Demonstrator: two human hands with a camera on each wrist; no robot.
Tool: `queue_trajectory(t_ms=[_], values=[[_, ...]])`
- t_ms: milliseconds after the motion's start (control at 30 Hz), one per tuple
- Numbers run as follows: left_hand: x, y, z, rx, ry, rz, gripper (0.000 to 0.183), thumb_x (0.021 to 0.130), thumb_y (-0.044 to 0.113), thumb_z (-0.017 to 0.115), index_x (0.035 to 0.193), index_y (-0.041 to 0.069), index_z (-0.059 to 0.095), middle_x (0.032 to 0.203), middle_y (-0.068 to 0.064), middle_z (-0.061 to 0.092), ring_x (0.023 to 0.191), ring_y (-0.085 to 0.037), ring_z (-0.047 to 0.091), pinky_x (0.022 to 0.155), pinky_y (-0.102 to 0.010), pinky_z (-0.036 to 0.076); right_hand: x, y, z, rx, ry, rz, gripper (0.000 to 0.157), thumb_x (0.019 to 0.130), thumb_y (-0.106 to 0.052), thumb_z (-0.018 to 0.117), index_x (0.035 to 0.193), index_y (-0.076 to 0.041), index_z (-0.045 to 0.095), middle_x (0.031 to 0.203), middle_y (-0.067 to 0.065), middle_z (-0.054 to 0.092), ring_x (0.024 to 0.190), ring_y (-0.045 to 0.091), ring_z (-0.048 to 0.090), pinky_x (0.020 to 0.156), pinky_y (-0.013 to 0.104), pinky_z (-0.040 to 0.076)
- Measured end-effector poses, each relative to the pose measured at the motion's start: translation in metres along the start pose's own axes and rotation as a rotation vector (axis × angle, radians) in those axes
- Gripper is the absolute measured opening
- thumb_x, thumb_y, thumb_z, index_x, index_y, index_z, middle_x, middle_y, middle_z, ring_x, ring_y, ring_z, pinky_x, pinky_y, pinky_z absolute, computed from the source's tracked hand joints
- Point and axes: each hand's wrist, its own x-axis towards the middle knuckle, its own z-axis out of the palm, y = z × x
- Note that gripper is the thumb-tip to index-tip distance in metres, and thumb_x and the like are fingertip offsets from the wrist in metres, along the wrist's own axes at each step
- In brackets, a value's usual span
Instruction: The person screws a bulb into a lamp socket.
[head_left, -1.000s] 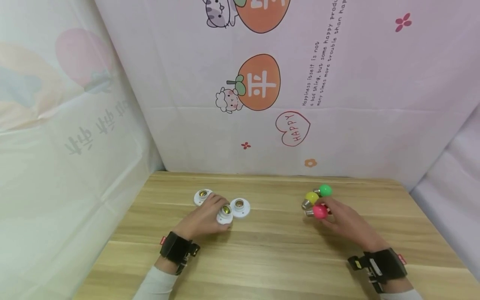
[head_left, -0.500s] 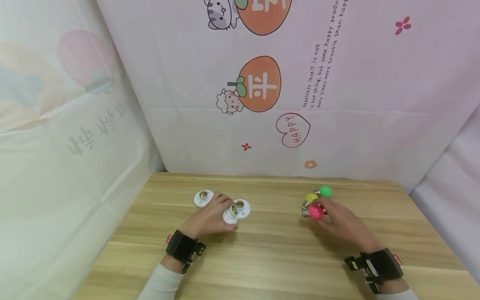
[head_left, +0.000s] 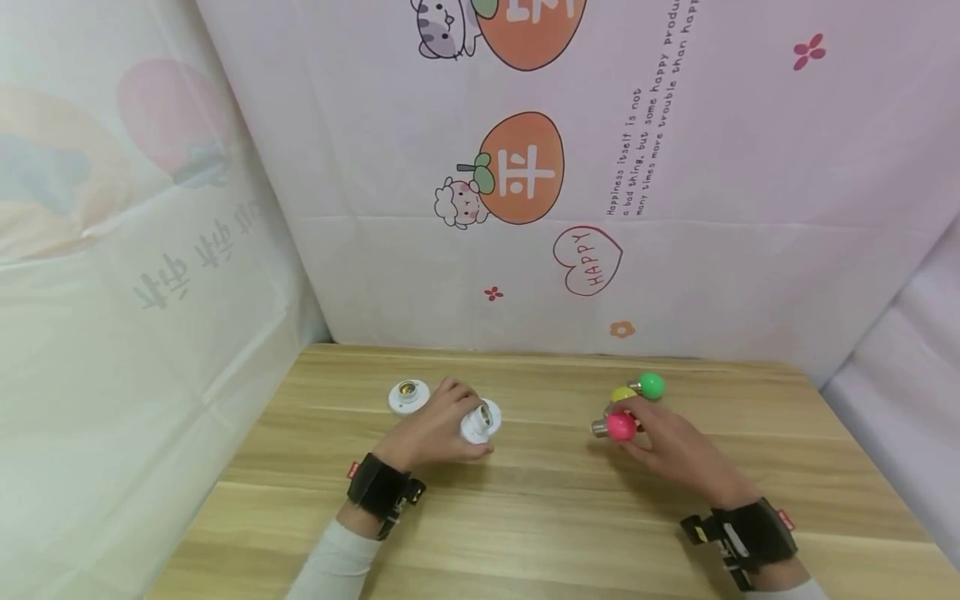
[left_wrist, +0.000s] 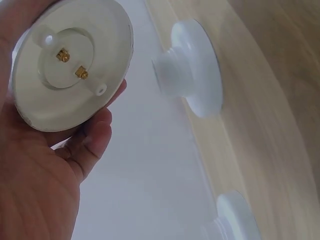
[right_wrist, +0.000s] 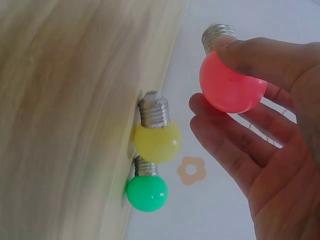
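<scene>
In the head view, the right grip (head_left: 666, 443) partly hides the yellow bulb (head_left: 622, 393).

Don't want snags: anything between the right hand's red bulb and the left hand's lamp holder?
Nothing visible: gap between red bulb and held lamp holder is open. Yellow bulb and green bulb lie farther back, off that line.

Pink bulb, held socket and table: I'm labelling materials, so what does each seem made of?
Pink bulb: smooth and softly shiny, so perhaps plastic or coated glass; its threaded cap shines silvery, so likely metal. Held socket: smooth, off-white, moulded look suggests plastic, perhaps ceramic; brass-coloured terminals look metal. Table: streaked pale grain suggests wood, or wood-look laminate.
</scene>
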Motion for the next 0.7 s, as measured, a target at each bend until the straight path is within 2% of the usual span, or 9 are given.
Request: queue_trajectory(t_ms=[133,400,700], values=[[0.007,0.004,-0.001,0.009,0.017,0.03,0.058,0.073,0.059,0.07,0.112,0.015,0.064,0.111,0.001,0.055,0.108,-0.016,0.042,0.085,-0.031,0.046,0.001,-0.004,0.002,-0.008,0.0,-0.012,0.048,0.077,-0.018,0.08,0.117,-0.011,0.055,0.11,0.001,0.061,0.096,0.014,0.062,0.076,0.032,0.057],[0.018,0.015,-0.002,-0.097,-0.026,-0.012,0.053,0.076,0.054,0.072,0.113,0.017,0.062,0.113,0.003,0.05,0.093,-0.008,0.049,0.073,-0.021,0.05,0.002,-0.007,0.006,-0.022,0.021,-0.042,0.047,0.076,-0.018,0.08,0.116,-0.013,0.055,0.108,-0.001,0.061,0.095,0.012,0.062,0.074,0.031,0.057],[0.024,0.021,0.0,-0.182,-0.056,-0.044,0.054,0.077,0.048,0.074,0.116,0.014,0.057,0.118,0.003,0.048,0.095,-0.008,0.051,0.078,-0.02,0.05,0.007,-0.015,0.003,-0.021,-0.011,-0.018,0.049,0.078,-0.021,0.078,0.12,-0.014,0.053,0.111,-0.003,0.06,0.094,0.009,0.061,0.076,0.029,0.056]])
